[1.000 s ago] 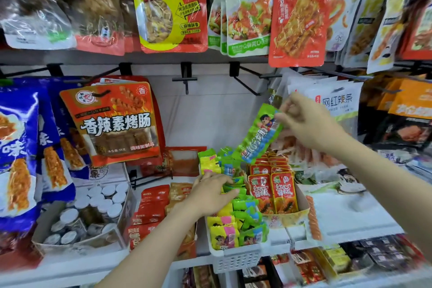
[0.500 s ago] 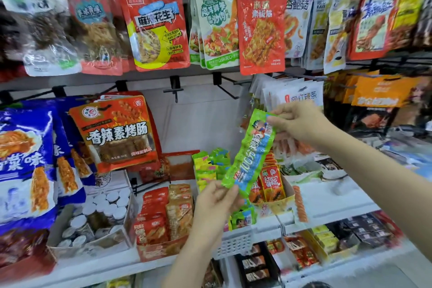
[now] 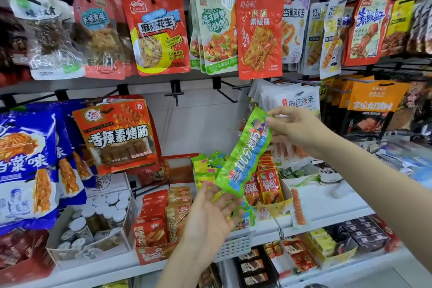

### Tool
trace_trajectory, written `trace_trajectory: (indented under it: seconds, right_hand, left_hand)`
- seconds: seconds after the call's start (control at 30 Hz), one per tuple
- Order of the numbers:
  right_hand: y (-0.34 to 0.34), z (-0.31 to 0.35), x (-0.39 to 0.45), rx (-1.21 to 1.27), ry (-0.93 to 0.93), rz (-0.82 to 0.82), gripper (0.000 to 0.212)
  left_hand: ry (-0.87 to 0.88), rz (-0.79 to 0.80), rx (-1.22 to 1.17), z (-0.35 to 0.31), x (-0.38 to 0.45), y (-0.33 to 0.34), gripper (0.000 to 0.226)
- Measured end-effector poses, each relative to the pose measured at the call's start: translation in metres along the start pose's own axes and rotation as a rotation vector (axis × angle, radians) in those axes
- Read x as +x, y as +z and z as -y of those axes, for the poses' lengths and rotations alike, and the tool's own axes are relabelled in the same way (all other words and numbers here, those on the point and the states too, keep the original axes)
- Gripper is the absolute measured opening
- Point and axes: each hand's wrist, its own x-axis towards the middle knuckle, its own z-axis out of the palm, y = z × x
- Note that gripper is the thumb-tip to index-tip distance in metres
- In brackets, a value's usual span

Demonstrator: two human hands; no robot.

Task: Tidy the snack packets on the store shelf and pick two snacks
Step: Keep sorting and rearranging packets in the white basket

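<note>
Long green-and-blue foil snack packet (image 3: 245, 154) slanting down-left; right hand (image 3: 297, 131) pinching top end, left hand (image 3: 210, 215) open-fingered beneath bottom end.

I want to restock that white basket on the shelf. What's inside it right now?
The white basket holds small green and yellow snack packets. The left hand and the long green packet cover its middle, so how full it is can't be seen.

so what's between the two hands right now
In the head view, the long green sausage packet spans the gap: the right hand pinches its top, the left hand touches its bottom end.
</note>
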Motion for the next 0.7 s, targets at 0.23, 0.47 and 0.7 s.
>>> trace_trajectory:
  seconds: [0.23,0.47,0.7]
  right_hand:
    - [0.008,-0.016,0.001,0.181,-0.076,0.141,0.017]
    - [0.010,-0.028,-0.002,0.106,0.045,0.261,0.043]
    - [0.009,-0.033,0.001,0.071,-0.002,0.170,0.043]
  left_hand:
    - [-0.103,0.119,-0.186,-0.006,0.002,0.009,0.060]
    - [0.379,-0.077,0.310,0.008,0.010,0.003,0.046]
    - [0.374,-0.011,0.397,0.008,0.006,0.001,0.064]
